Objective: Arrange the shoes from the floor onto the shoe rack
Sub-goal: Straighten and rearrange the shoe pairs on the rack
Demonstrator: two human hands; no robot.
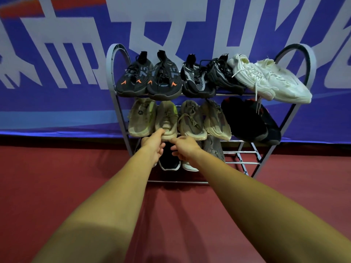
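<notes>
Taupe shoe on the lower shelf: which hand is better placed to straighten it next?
Right. The right hand is directly beside the taupe shoe. The left hand sits on the far side of the black shoe and would likely have to reach across the right hand.

Metal shoe rack (241,163) with curved side frames, standing on a red floor (57,177). Top tier, left to right: dark grey sneakers with orange marks (163,80), a black-and-white knit pair (197,80), then white sneakers (269,80) hanging off the right end a bit. Middle tier: beige pair with yellow-green bits (140,120), a tan pair (191,122), black shoes (247,122). Third tier is partly covered, but there's a black shoe with a white sole (169,162), probably a light one (189,166) beside it, and a grey-brown shoe (213,149).
</notes>
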